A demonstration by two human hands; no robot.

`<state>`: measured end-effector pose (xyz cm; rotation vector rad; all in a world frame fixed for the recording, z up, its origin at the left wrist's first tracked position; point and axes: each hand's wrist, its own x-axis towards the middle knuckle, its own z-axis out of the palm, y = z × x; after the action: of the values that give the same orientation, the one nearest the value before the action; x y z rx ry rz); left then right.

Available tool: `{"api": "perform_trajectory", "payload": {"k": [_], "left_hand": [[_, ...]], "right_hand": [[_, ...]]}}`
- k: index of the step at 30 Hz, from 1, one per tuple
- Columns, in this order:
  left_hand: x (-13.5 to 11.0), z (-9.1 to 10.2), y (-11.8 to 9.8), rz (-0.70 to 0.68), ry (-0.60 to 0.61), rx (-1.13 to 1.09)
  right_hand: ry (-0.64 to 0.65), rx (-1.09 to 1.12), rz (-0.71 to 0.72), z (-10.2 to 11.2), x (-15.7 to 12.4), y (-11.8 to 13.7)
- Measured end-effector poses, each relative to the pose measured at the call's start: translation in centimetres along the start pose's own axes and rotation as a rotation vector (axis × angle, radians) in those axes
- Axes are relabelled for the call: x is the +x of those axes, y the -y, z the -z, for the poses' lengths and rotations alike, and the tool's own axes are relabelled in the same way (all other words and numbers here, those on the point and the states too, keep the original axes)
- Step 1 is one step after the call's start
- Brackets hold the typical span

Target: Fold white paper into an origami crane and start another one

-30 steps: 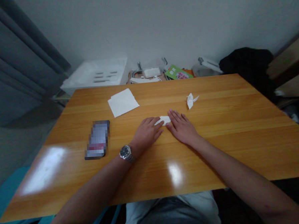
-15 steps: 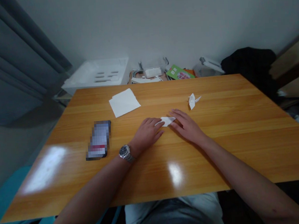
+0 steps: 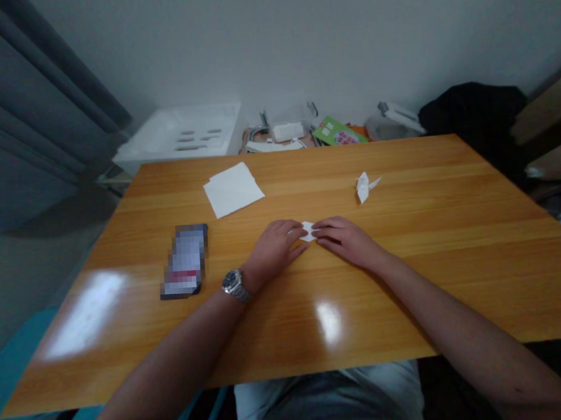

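Note:
A small folded piece of white paper (image 3: 307, 232) lies on the wooden table in front of me, partly covered by fingers at both ends. My left hand (image 3: 275, 245), with a metal watch on its wrist, has its fingertips closed down on the paper's left end; the thumb is out to the near side. From the right, the fingers of my right hand (image 3: 343, 238) press together on the other end. Whether either thumb is under the paper cannot be made out. Beyond my right hand stands a folded white paper crane (image 3: 364, 187).
White paper sheets (image 3: 233, 190) lie stacked at the back left of the table (image 3: 432, 239). A phone (image 3: 185, 262) with a blurred screen is left of my left hand. Behind the table's far edge are a white tray-like unit (image 3: 187, 133), a green booklet (image 3: 337, 132) and a clear box (image 3: 393, 124).
My right hand has come down and nearer to me, its fingers now over the paper's right end. Less of the paper shows between the hands. My left hand has hardly moved.

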<state>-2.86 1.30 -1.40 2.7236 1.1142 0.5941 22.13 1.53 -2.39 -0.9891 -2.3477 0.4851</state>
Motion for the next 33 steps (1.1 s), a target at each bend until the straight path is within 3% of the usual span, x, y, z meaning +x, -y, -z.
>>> {"api": "perform_trajectory", "payload": {"k": [25, 33], "left_hand": [[0.2, 0.1, -0.7, 0.06, -0.038, -0.067], [0.4, -0.6, -0.6, 0.136, -0.08, -0.174]], "right_hand": [[-0.085, 0.028, -0.007, -0.4, 0.5, 1.0], [-0.115, 0.067, -0.017, -0.7, 0.4, 1.0]]}}
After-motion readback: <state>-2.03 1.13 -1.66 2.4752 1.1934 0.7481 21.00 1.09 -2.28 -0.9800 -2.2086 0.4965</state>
